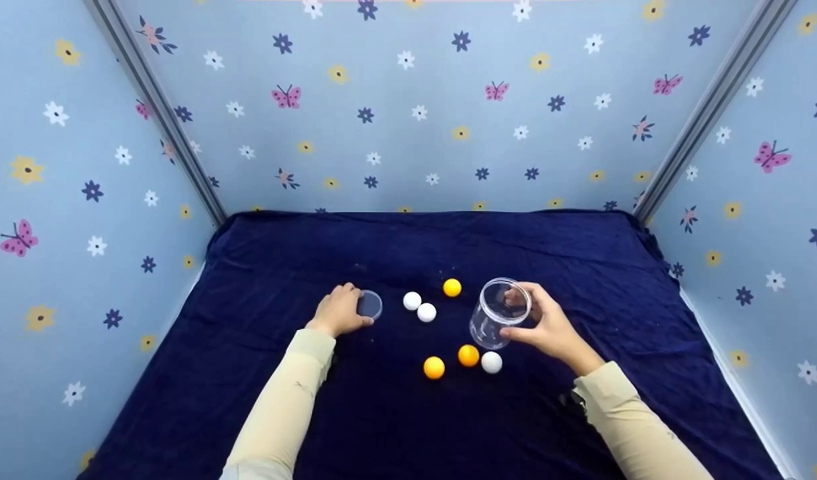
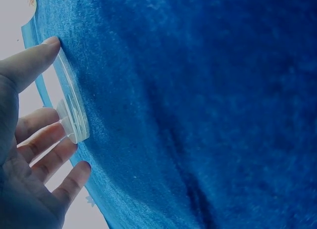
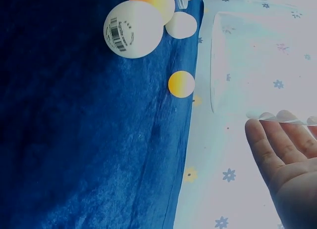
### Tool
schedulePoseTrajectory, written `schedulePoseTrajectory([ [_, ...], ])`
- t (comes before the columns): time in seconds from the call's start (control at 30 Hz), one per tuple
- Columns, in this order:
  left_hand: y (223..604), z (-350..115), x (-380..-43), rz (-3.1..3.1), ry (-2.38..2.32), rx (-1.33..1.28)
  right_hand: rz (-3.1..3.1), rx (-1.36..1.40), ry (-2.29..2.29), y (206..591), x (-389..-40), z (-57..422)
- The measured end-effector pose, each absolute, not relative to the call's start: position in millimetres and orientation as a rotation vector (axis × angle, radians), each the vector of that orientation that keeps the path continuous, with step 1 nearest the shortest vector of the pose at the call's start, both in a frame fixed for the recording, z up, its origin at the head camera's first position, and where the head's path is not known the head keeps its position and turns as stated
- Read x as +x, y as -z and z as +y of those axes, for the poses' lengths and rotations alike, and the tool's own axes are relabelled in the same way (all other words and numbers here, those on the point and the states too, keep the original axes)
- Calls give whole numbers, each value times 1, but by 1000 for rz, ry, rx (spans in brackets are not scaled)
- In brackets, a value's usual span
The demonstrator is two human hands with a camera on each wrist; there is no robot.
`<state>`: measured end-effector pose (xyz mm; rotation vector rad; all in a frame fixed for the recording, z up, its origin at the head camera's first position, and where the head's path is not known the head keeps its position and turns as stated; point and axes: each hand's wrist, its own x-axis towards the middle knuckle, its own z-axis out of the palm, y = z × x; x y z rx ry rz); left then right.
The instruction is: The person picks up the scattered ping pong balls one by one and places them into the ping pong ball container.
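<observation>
From the right wrist, a barcoded white ball (image 3: 132, 36), its print illegible, partly hides an orange ball (image 3: 164, 5). The right grip (image 1: 545, 323) holds the jar (image 1: 489, 325); at its nine o'clock, the left grip (image 1: 340, 311) pinches the lid (image 1: 371, 305).

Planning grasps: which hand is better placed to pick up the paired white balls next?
Probably the left hand: nearer the paired white balls, holding only the lid. The right hand holds the open jar. Either needs freeing first.
</observation>
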<state>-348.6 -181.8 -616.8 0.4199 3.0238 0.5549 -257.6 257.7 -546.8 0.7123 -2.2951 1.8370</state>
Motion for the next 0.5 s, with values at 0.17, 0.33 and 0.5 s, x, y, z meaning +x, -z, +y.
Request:
schedulePoseTrajectory([
  [0.17, 620, -184, -349, 3033, -540, 435, -2286, 767, -1829, 546, -253, 254],
  [0.33, 627, -184, -353, 3022, -534, 408, -2274, 813, -1822, 548, -249, 253],
  [0.5, 649, -189, -368, 3038, -542, 426, -2278, 846, -1819, 550, -245, 252],
])
